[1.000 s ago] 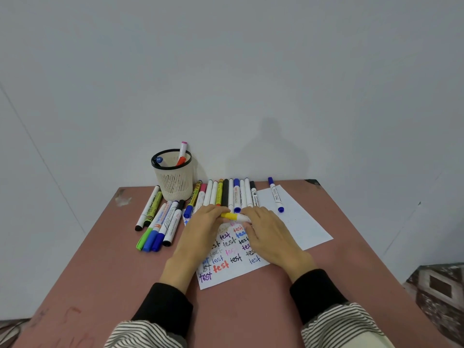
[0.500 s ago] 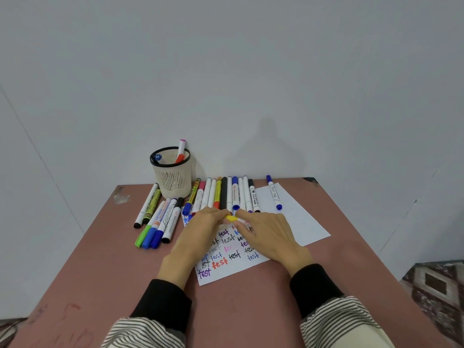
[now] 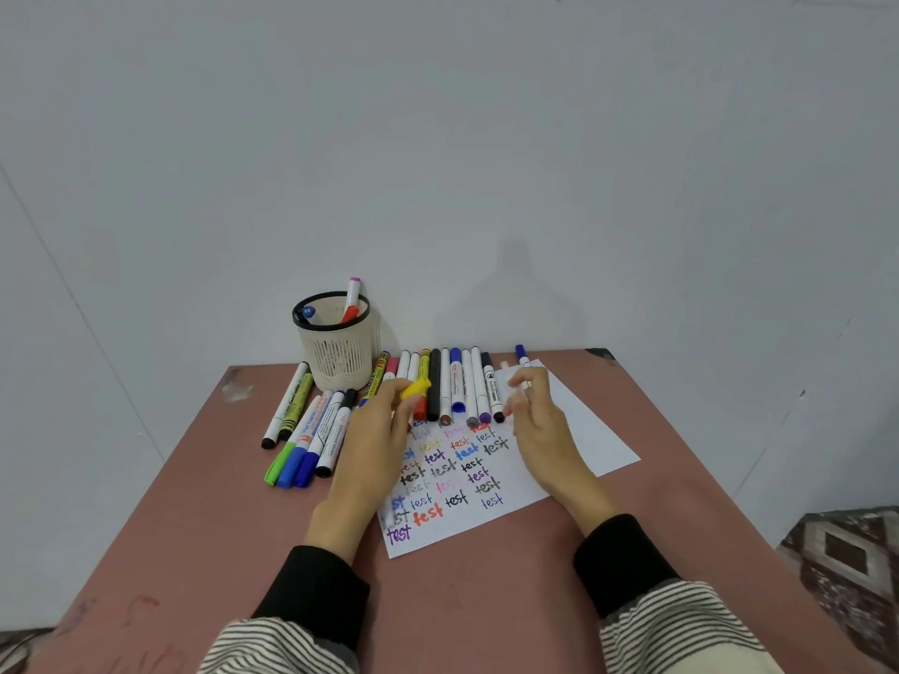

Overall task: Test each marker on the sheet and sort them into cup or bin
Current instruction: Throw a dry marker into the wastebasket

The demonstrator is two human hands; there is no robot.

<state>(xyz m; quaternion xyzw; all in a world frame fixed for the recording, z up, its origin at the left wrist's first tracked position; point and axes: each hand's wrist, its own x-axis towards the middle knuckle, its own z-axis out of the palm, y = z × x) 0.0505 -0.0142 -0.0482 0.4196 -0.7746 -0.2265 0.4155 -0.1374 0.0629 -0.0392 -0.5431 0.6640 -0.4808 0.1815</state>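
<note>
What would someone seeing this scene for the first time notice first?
Probably the white sheet at the table's middle, filled with "test" in many colours, with a row of markers lying along its far edge. Over it, the left hand pinches a yellow cap, the right hand hovers alongside, and a mesh cup stands far left.

The table is dull reddish-pink, scuffed pale at its far left corner. The sheet is white, covered in rows of the word "test" in purple, red, blue, black, pink and yellow. The cup is cream mesh with a black rim, holding a red-and-pink marker. The left hand pinches a yellow cap. The sleeves are black-cuffed with black-and-white stripes. The wall is plain pale grey. The floor carries a brown-and-white diamond pattern.
</note>
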